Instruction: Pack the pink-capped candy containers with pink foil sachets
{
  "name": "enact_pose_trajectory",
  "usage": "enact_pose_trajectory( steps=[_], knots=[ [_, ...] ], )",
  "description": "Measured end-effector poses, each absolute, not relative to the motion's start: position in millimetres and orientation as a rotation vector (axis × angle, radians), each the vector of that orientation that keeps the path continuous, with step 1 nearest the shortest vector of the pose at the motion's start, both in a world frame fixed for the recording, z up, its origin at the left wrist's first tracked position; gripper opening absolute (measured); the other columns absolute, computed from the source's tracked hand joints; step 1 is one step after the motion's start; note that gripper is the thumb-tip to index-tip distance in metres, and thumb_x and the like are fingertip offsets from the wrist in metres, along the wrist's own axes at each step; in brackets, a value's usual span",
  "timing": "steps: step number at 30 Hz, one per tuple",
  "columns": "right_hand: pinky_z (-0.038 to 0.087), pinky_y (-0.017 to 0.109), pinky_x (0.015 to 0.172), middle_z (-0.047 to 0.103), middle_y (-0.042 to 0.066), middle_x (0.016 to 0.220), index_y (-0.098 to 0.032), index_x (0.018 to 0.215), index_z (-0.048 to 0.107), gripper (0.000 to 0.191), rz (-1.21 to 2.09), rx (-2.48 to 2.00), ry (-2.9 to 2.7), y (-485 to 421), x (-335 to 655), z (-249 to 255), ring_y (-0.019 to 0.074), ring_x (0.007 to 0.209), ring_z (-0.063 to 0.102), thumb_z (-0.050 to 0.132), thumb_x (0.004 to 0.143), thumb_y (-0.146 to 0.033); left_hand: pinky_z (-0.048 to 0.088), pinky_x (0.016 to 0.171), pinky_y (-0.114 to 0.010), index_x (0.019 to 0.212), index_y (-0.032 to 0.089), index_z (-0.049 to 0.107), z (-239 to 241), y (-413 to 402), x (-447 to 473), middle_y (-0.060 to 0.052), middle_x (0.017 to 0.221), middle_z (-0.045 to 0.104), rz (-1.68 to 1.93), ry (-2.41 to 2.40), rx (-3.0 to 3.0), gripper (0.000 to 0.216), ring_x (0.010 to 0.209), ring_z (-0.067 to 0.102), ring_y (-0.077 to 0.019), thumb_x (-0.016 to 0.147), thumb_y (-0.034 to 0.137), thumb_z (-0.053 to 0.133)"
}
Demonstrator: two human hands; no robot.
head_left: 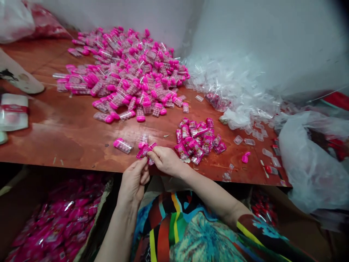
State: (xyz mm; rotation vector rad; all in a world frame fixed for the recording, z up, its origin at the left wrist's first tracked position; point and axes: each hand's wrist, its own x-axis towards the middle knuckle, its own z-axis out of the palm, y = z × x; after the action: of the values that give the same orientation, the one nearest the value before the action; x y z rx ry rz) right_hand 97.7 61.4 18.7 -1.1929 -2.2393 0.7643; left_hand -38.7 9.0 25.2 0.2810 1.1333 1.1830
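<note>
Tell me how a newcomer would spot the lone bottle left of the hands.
On the brown table, find the big heap of pink-capped bottles. Between it and the left hand lies one clear bottle, pink cap pointing left; unlike its neighbours, it lies alone, touching no other bottle or hand.

The left hand (135, 177) and right hand (167, 160) both pinch a pink wrapper (145, 150). Just left of the wrapper lies a bottle (123, 145) with a pink cap; to its right sits a pile of wrapped packets (195, 140). Beyond the wrapper spreads a heap of similar bottles (128, 78), and well to its right hangs a cloudy plastic bag (301, 163).
</note>
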Motion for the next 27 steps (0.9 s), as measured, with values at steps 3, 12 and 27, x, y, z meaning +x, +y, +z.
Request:
enact_pose_trajectory(
  steps=[3,12,27],
  knots=[
    [0.037,0.028,0.068,0.062,0.004,0.074,-0.019,0.075,0.059,0.041,0.741,-1.186,-2.352,76.2,92.2,25.0,0.0159,0.072,0.054,0.039,0.107,-0.037,0.019,0.035,-0.014,0.063,0.013,0.053,25.4,5.9,-50.3,0.007,0.056,0.050,1.243,1.150,0.237,0.040,0.034,0.030,0.0019,0.061,0.031,0.089],
    [0.042,0.039,0.087,0.055,0.008,0.146,-0.024,0.134,0.061,0.044,0.369,-0.824,-3.013,161.7,80.9,27.9,0.0291,0.123,0.045,0.046,0.096,-0.006,0.020,0.032,-0.013,0.069,0.015,0.053,14.0,-1.5,-69.3,0.007,0.056,0.052,1.311,1.204,0.059,0.033,0.033,0.029,0.0013,0.070,0.027,0.084],
    [0.047,0.028,0.065,0.056,-0.001,0.082,-0.020,0.107,0.045,0.015,1.320,-1.115,-1.791,106.0,106.3,35.0,0.0129,0.068,0.056,0.049,0.099,-0.032,0.022,0.033,-0.015,0.066,0.012,0.059,27.5,-8.2,-41.2,0.002,0.061,0.061,1.304,1.116,0.000,0.023,0.035,0.029,0.0002,0.077,0.021,0.078]
  ],
)
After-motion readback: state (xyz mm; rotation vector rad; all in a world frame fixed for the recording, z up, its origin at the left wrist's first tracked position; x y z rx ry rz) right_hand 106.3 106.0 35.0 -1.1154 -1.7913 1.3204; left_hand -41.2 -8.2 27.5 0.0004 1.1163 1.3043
